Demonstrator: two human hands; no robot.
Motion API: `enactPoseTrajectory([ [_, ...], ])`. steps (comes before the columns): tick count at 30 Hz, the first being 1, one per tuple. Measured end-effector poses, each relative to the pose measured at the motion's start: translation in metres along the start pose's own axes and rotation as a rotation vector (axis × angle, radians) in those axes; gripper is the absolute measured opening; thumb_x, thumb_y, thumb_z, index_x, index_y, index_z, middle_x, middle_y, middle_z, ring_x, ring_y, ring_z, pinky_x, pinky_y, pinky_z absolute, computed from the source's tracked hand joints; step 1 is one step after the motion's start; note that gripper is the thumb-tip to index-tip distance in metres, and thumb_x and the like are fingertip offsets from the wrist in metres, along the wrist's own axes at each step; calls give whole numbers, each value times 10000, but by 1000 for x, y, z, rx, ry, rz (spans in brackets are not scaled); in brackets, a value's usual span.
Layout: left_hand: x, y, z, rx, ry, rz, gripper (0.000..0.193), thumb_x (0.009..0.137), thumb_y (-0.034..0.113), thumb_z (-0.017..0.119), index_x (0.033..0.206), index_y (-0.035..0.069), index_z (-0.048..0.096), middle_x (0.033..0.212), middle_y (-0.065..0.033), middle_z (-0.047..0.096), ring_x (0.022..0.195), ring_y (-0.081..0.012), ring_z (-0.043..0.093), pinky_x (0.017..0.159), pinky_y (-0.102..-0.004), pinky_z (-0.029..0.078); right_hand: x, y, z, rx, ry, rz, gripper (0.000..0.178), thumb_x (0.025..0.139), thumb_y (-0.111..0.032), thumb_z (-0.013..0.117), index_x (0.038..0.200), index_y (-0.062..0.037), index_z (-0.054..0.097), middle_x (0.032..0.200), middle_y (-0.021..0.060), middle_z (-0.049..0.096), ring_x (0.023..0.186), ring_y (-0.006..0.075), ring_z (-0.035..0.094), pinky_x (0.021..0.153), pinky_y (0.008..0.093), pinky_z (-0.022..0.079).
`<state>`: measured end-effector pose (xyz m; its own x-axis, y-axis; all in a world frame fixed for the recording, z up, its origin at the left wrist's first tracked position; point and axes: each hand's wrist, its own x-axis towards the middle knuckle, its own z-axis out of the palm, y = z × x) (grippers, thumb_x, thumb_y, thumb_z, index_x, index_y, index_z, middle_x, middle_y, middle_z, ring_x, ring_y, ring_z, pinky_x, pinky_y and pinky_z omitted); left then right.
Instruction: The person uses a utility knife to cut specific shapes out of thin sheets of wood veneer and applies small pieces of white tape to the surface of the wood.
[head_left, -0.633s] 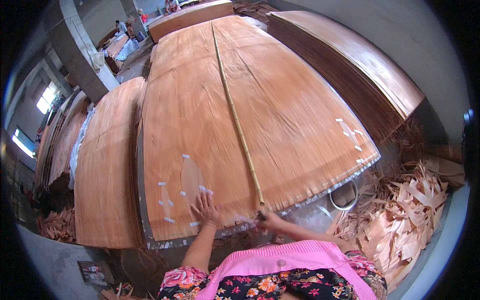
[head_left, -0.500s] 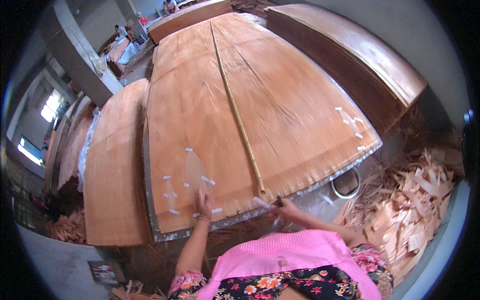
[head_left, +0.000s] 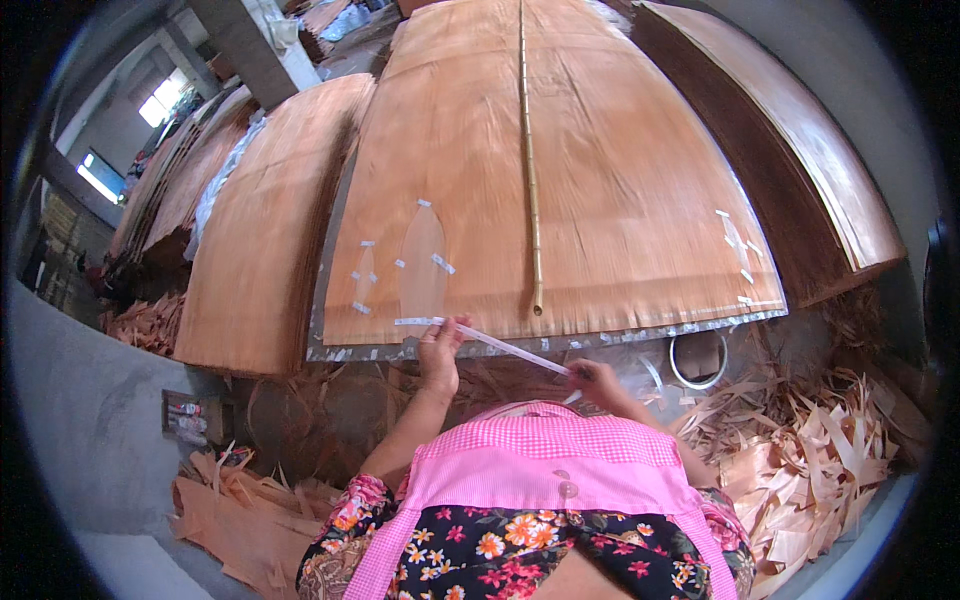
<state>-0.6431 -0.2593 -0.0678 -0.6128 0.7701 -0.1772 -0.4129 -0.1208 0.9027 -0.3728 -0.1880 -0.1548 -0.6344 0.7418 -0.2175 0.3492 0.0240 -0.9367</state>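
A strip of white tape [head_left: 515,351] runs taut between my hands. My left hand [head_left: 440,352] pinches it at the near edge of the wood veneer sheet [head_left: 620,220], and a short end lies along the base of a pointed veneer patch [head_left: 422,262]. My right hand [head_left: 597,385] is closed on the tape's other end, lower and to the right, off the veneer's edge; anything else inside its fingers is hidden. Short white tape pieces hold the patch's tip and sides. A narrower taped patch [head_left: 364,277] lies to its left.
A bamboo pole [head_left: 531,180] lies lengthwise on the veneer. Veneer stacks stand at left [head_left: 265,230] and right [head_left: 800,130]. Another taped repair [head_left: 735,245] is near the right corner. A white ring [head_left: 697,362] hangs at the table edge; veneer scraps [head_left: 810,460] are heaped at right.
The view has shifted toward the near edge. My left hand has gone from lying on the patch to pinching tape at its base. The tape is now drawn out between both hands.
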Motion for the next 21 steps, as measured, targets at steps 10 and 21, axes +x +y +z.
enactPoseTrajectory([
  [10, 131, 22, -18, 255, -83, -168, 145, 773, 175, 616, 710, 53, 568, 603, -11, 548, 499, -86, 501, 452, -212, 391, 51, -59, -89, -555, 593, -268, 244, 746, 4, 453, 943, -57, 583, 859, 153, 611, 793, 316, 596, 669, 382, 457],
  [21, 295, -11, -57, 1171, -267, 357, 422, 703, 239, 653, 1048, 68, 479, 868, -130, 548, 699, -254, 548, 568, -341, 450, -12, 11, 69, -421, 677, 158, 243, 726, -119, 534, 956, -140, 611, 908, 133, 608, 830, 302, 582, 714, 383, 463],
])
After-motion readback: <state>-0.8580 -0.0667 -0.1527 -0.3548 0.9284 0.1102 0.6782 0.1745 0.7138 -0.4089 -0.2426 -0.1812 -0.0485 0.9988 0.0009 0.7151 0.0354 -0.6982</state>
